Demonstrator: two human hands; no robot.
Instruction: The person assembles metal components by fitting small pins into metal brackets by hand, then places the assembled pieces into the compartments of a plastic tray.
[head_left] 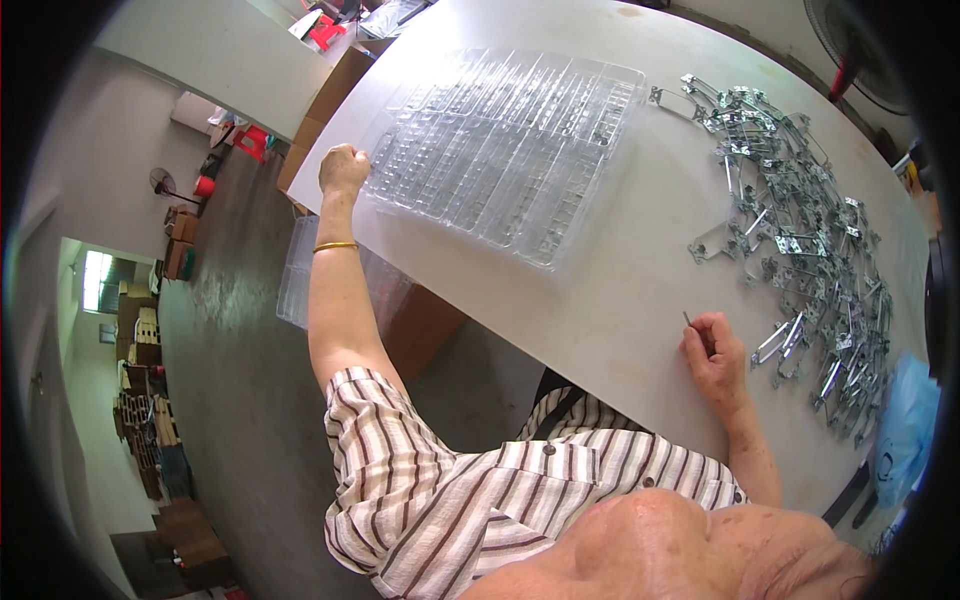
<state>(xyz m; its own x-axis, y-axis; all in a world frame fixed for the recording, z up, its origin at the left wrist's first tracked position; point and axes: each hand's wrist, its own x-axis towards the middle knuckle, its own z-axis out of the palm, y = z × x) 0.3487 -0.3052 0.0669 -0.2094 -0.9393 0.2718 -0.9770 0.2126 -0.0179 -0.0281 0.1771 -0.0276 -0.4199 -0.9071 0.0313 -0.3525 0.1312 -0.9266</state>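
At the table's left edge, my left hand (343,170) is curled into a fist beside the near-left corner of a clear plastic tray (500,150). Its fingers face away, so anything inside them is hidden. The tray has rows of small moulded pockets and lies flat on the white table (620,300). My right hand (716,362) rests low over the right part of the table, pinching a thin, short metal piece (687,318) between thumb and fingertips. Right of that hand spreads a long, tangled pile of silvery metal brackets (790,230) with wire loops.
Below the table's left edge are another clear tray (296,280) and cardboard boxes (420,330). A blue plastic bag (905,430) sits at the right edge. A fan (860,50) stands beyond the far right corner. Stacked boxes (180,240) line the far wall on the left.
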